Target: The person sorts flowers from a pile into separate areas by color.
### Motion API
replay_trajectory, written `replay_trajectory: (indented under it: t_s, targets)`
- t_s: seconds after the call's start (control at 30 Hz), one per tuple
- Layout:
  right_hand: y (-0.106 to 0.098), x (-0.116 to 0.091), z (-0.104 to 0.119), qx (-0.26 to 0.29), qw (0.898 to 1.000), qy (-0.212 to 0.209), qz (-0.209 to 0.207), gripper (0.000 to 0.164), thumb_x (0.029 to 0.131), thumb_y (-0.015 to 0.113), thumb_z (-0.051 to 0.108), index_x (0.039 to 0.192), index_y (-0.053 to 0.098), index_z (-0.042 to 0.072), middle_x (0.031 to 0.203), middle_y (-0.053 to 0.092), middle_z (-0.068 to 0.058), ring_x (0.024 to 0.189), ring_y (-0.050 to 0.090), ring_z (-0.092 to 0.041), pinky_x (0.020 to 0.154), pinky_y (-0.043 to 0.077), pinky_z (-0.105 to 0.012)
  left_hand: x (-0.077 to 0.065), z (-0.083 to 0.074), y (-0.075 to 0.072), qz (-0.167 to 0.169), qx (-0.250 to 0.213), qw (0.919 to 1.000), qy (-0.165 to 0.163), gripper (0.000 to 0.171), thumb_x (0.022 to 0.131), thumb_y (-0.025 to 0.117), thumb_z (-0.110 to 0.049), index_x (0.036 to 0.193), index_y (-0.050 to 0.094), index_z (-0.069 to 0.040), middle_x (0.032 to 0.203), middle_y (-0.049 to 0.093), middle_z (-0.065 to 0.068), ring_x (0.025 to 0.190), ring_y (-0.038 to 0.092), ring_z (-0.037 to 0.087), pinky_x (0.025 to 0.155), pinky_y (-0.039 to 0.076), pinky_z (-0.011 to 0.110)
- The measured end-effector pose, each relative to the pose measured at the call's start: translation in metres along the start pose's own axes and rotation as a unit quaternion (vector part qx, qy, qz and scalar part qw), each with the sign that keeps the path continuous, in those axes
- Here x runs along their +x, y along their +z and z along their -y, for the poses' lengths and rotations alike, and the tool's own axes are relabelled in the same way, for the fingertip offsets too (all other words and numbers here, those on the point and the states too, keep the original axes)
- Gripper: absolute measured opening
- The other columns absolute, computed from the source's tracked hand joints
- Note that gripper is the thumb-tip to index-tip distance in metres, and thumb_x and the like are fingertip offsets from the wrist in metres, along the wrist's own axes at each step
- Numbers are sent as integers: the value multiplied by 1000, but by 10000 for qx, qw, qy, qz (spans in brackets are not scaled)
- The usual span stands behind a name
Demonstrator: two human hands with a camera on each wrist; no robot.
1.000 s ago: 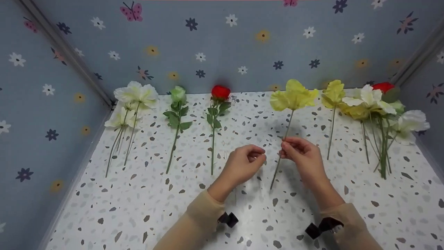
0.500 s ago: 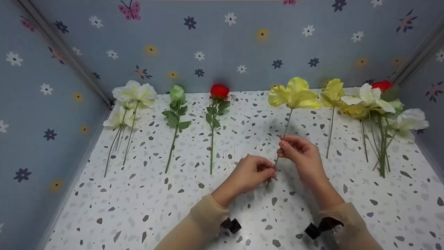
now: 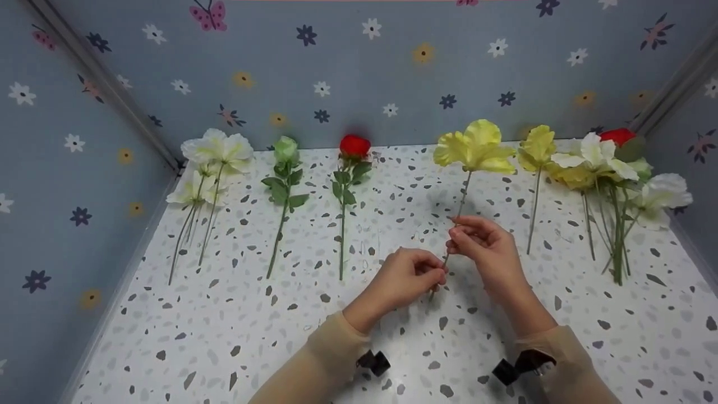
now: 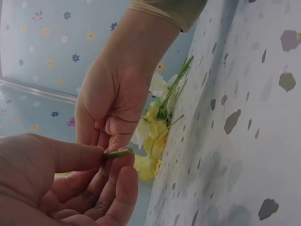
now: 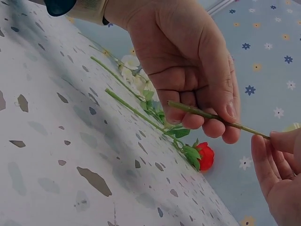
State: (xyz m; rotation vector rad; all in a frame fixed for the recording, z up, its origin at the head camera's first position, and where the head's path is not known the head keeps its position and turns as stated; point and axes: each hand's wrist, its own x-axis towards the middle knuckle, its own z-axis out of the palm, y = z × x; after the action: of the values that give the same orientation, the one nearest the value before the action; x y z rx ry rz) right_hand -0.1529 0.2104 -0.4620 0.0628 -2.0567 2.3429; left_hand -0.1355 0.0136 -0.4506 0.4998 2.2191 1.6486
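Both hands hold one yellow flower [image 3: 475,150] above the speckled desk [image 3: 280,336], its bloom toward the back wall. The right hand [image 3: 487,247] pinches the thin stem mid-length, and the left hand [image 3: 405,278] pinches the stem's lower end between thumb and fingers. A red rose [image 3: 354,147] lies to the left, a mixed bunch [image 3: 611,168] to the right.

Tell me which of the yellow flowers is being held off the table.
The left yellow flower: both hands pinch its stem, the right hand higher up, the left hand at the lower end. The other yellow flower lies untouched on the table.
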Motion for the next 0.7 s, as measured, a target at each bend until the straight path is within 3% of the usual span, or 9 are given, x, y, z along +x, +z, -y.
replay_trajectory:
  t_s: [0.3, 0.5, 0.7]
  targets:
    - [-1, 0, -1, 70, 9999, -105, 104, 35, 92, 75, 12, 122, 65, -3, 100, 65, -24, 80, 71, -24, 79, 60, -39, 1, 4, 1, -32, 74, 9997, 211, 8, 94, 70, -13, 96, 77, -9, 77, 73, -5, 65, 68, 10, 60, 53, 23]
    - [-4, 0, 1, -96, 9996, -19, 252, 38, 92, 75, 14, 124, 64, -3, 100, 68, -18, 83, 71, -24, 81, 60, -39, 1, 2, 2, -148, 175, 9994, 251, 7, 94, 69, -10, 94, 77, -9, 76, 72, -4, 63, 67, 10, 59, 53, 23]
    - [-26, 7, 7, -648, 9973, 39, 336, 43, 93, 74, 18, 126, 62, -6, 105, 67, -20, 88, 72, -26, 82, 60, -39, 2, 1, -1, -487, 510, 9969, 357, 8, 95, 68, -11, 94, 76, -12, 77, 72, -3, 62, 64, 6, 57, 53, 23]
